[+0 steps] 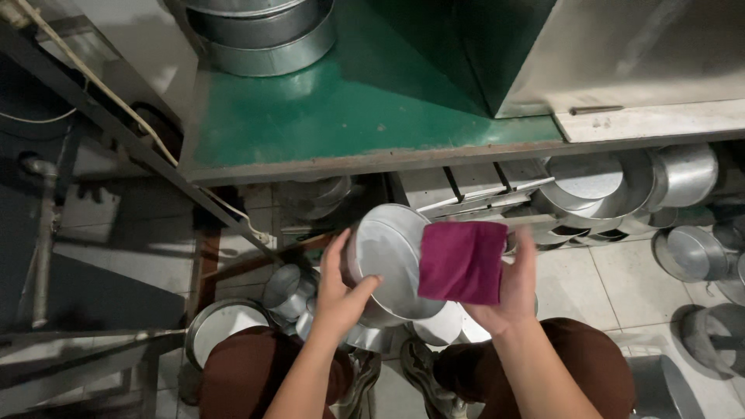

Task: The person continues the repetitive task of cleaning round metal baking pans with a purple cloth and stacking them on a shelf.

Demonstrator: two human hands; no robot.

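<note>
— Head view: what has each grip got?

— The left hand [337,291] is at the centre of the frame, its grip closed round the rim of a round metal pan [392,260], thumb on the near edge and fingers curled behind. The pan is tilted, its pale flat face turned toward the camera, held in the air above the knees.

— And the right?

— The right hand [508,299] holds a magenta cloth [463,261] flat against the right part of the pan. Its fingers sit behind the cloth and the hand is blurred, so I cannot tell how tightly that grip is shut, only that it has the cloth.

— What lies around them?

— A green tabletop [349,109] fills the upper middle, with stacked metal rings [260,35] at its top edge. Under it, at right, more metal pans [621,194] lie heaped on the tiled floor [613,287].
</note>
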